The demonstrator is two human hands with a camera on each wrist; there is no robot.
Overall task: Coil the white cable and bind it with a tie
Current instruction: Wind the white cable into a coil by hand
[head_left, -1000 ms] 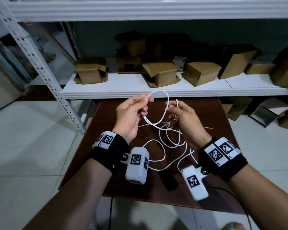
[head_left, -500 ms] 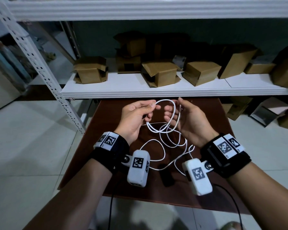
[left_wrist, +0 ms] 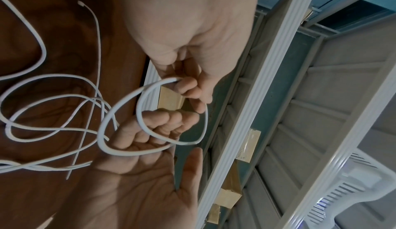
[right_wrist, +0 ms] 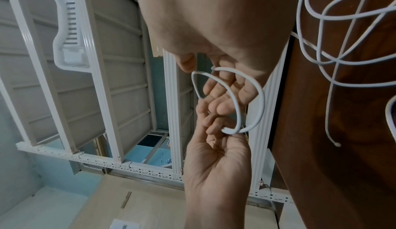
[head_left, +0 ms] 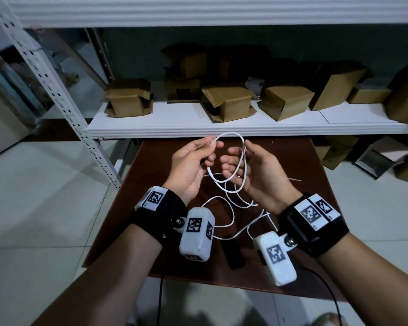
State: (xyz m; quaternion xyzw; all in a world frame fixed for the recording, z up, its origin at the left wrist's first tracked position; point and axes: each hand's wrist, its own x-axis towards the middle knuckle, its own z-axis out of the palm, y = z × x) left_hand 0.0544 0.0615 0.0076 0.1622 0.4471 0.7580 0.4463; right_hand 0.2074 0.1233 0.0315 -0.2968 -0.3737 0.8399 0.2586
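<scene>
1. While most of the cable [head_left: 231, 209] lies loose on the table [head_left: 299, 161] below and behind both hands, a small loop of it stands between them, roughly upright with its plane running across from one hand to the other.

2. Left hand [head_left: 189, 164] pinches the loop between thumb and forefinger at its upper near side; the wrist views show the remaining fingers [left_wrist: 193, 88] curled in loosely under the pinch.

3. Right hand [head_left: 254, 171] faces it palm-in, thumb up beside the loop's top, fingers [head_left: 229, 162] curled and reaching through the ring. The strand drapes over them; whether they press it or only carry it cannot be told.

4. From the loop's bottom, just under the right fingers, the cable drops to the table and runs toward the wrists in several slack overlapping curves. One free end [right_wrist: 338, 144] lies on the wood, well apart from both hands.

5. Judged from this, coiling has only begun: one or two turns gathered, most of the length uncoiled. The right hand is nearer the trailing strand, so it seems placed to draw up the next turn while the left keeps the ring.

6. A thin pale strip [head_left: 292, 179] lies on the table just beyond the right hand, possibly the tie; too fine to be sure.
</scene>
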